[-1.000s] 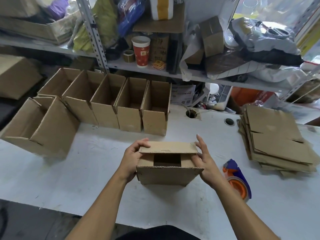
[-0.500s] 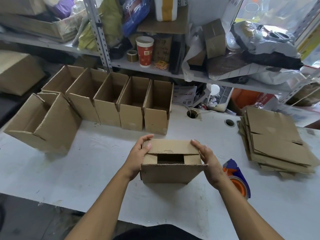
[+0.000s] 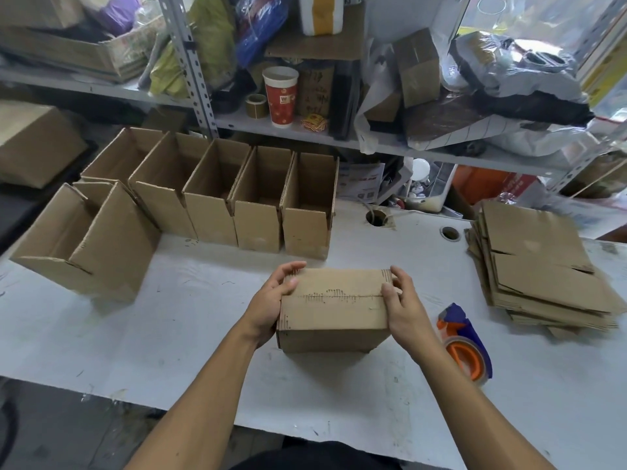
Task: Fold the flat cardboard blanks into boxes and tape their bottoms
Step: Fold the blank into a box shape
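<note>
A small brown cardboard box (image 3: 334,310) stands on the white table (image 3: 169,334) in front of me, its two long flaps closed and meeting along a middle seam. My left hand (image 3: 271,301) grips its left end, fingers curled over the far flap. My right hand (image 3: 402,307) grips the right end, thumb on the seam. A tape dispenser (image 3: 463,344), blue and orange, lies just right of my right hand. A stack of flat blanks (image 3: 539,266) sits at the table's right.
Several folded open boxes (image 3: 258,205) stand in a row at the table's back left, with one larger box (image 3: 88,242) lying in front of them. Cluttered metal shelves (image 3: 339,137) with a red paper cup (image 3: 281,96) rise behind. Two cable holes (image 3: 376,218) pierce the table.
The two long flaps, open with a gap a second ago, have been folded shut and now meet. Both hands slid onto the box's ends.
</note>
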